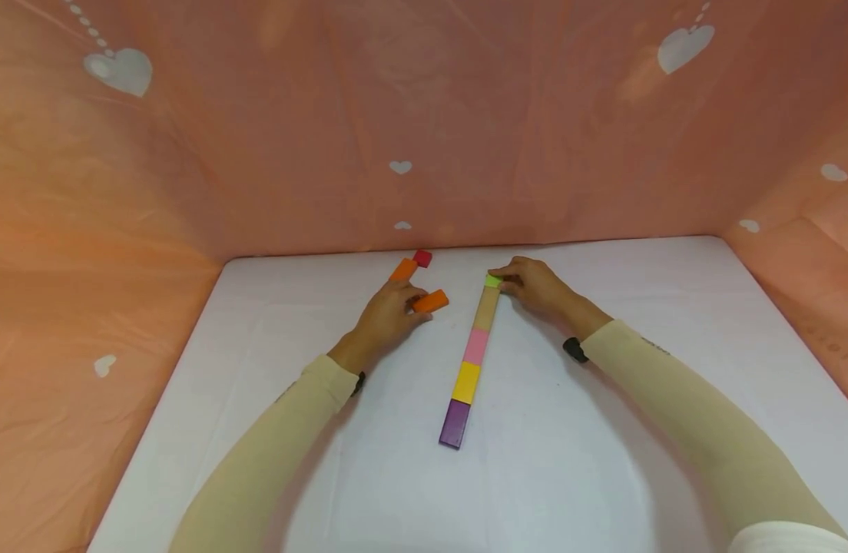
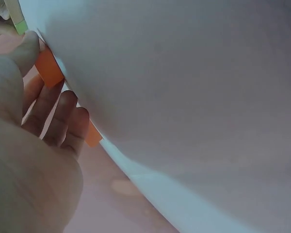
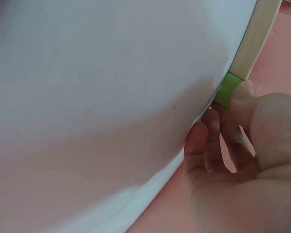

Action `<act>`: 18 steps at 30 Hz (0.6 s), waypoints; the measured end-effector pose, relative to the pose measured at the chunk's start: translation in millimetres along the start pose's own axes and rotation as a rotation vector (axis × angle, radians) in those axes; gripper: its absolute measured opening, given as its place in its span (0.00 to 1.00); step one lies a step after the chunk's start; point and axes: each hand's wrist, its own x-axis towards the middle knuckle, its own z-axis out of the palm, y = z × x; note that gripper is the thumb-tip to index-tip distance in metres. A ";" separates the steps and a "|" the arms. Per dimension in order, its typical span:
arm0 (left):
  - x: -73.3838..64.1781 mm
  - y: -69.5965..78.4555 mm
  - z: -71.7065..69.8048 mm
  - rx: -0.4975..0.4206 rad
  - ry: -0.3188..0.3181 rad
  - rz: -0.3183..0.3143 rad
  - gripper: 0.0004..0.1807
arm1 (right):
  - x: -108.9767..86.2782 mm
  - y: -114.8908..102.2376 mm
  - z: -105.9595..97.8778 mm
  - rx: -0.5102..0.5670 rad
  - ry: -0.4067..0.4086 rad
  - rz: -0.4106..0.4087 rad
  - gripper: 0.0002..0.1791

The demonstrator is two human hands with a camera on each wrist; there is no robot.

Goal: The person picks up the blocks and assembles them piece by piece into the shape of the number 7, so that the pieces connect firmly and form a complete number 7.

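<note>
Orange block (image 1: 431, 301) in left hand (image 1: 388, 316): pinched between thumb and fingers near one end, other end poking out toward the right grip. Cannot tell lifted from resting. Just past the left knuckles, a second orange block (image 1: 403, 269), partly hidden behind the hand; at its far corner, a red block (image 1: 422, 259). Cannot tell touching from barely apart there. Across from the left grip, right hand (image 1: 544, 290): pinching a green block (image 1: 493, 281) with thumb and fingertip, other fingers bent in the right wrist view. Against that green block, on the near side of the right grip, a wooden block (image 1: 487, 309), end to end. Runs on from the right grip toward the body in one slanted row: pink block (image 1: 475, 346), yellow block (image 1: 466, 383), then purple block (image 1: 455, 424), farthest from the pinch. Lies flat on white tabletop (image 1: 548, 468), between both forearms. Beyond both grips, salmon-pink cloth (image 1: 534, 130) with pale hearts. Behind the right grip, at the wrist, dark band (image 1: 574, 350) beside a beige sleeve (image 1: 680, 399).
</note>
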 end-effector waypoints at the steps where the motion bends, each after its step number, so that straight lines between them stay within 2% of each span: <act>1: -0.2 0.6 -0.4 -0.004 -0.003 -0.012 0.24 | 0.0 -0.5 -0.4 0.002 -0.003 0.003 0.22; 6: -0.6 3.7 -2.9 0.001 -0.012 -0.045 0.21 | -0.6 -2.8 -1.8 0.017 -0.012 0.008 0.22; 10: 0.5 2.9 -3.8 -0.001 0.004 -0.042 0.19 | 0.0 -2.0 -1.5 0.026 -0.009 0.005 0.22; 15: 1.5 0.8 -3.5 -0.028 0.017 -0.072 0.20 | 0.5 -1.4 -1.2 0.018 -0.004 0.002 0.22; 18: 2.6 0.5 -4.3 -0.031 0.031 -0.056 0.20 | 0.3 -1.6 -0.2 0.014 -0.004 0.007 0.22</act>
